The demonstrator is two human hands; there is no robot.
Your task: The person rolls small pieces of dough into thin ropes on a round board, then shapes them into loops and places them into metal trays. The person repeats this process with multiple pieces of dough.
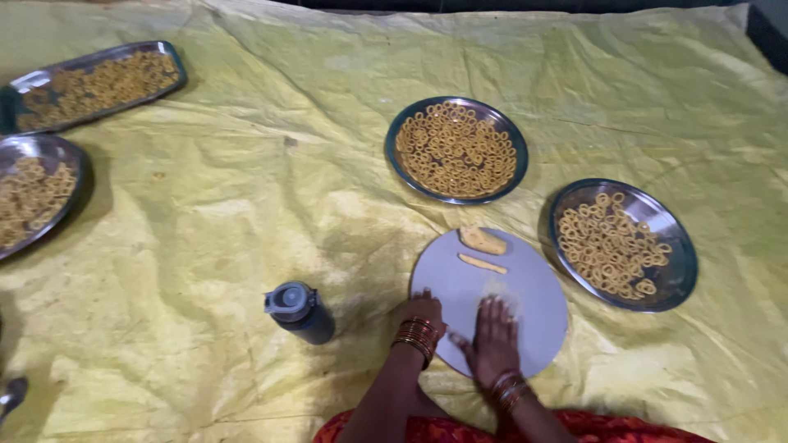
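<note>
A: What is laid out around the board?

B: A yellow plastic sheet is spread over everything. A rectangular steel tray and a round steel plate of dough rings are seen far left, well apart from the hands. Two more round plates of rings are set beyond the board, one above and one to the right. A dark bottle stands just left of the board.

A: And the hands?

B: The round grey board is pressed by the right hand, laid flat and open. The left hand is rested at the board's left edge, fingers curled; whether anything is gripped cannot be told. A dough lump and a thin dough strip lie at the board's far side, apart from both hands.
</note>
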